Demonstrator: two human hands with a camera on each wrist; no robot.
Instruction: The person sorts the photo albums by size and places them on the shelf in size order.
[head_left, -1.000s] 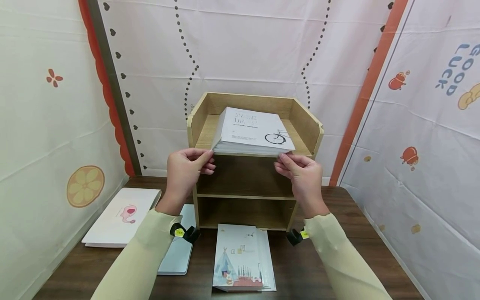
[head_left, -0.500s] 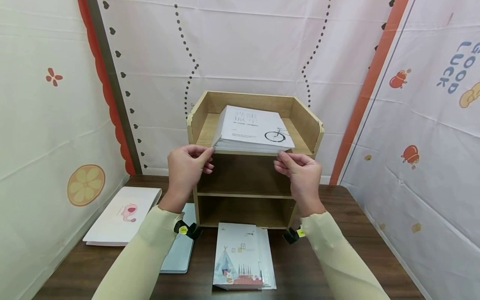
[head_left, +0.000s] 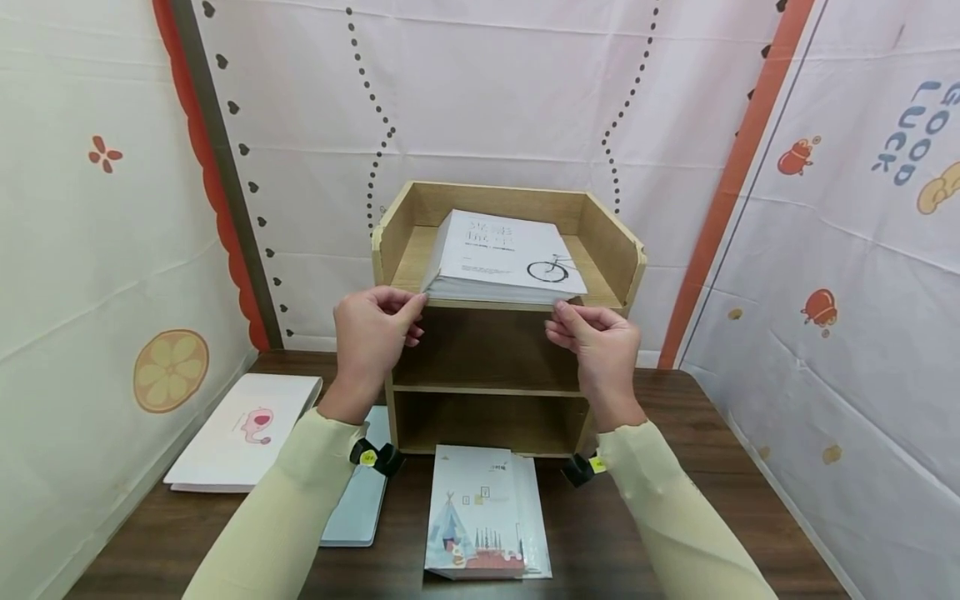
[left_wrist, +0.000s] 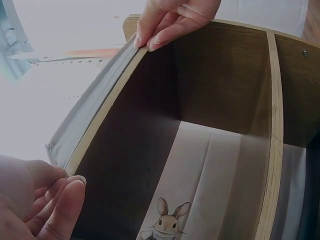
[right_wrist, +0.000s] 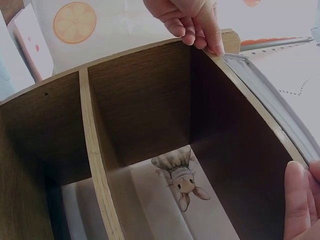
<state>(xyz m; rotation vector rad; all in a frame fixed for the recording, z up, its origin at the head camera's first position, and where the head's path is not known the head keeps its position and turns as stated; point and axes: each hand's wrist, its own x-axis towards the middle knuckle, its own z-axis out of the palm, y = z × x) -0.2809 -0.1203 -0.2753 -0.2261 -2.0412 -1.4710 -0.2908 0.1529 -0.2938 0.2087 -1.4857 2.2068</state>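
A thick white book (head_left: 502, 254) with a bicycle drawing lies flat on the top shelf of a wooden shelf unit (head_left: 491, 391). Its front edge runs along the front edge of the shelf board. My left hand (head_left: 372, 333) touches the book's left front corner, thumb stretched toward it and the other fingers loosely bent below. At the right front corner my right hand (head_left: 600, 342) does the same with its thumb. Both wrist views show the fingertips right at the board's edge beside the book, outside the dark opening underneath.
White folder-like books (head_left: 240, 442) with a pink elephant lie on the left of the brown table (head_left: 712, 500). A pale blue book (head_left: 352, 517) is partly under my left sleeve. Books with a tent picture (head_left: 472, 517) lie before the unit. Printed cloth (head_left: 495, 100) hangs behind.
The book has slid very slightly back on the top shelf, its front edge closer to the board's edge. Both hands stay at its corners with hardly any movement.
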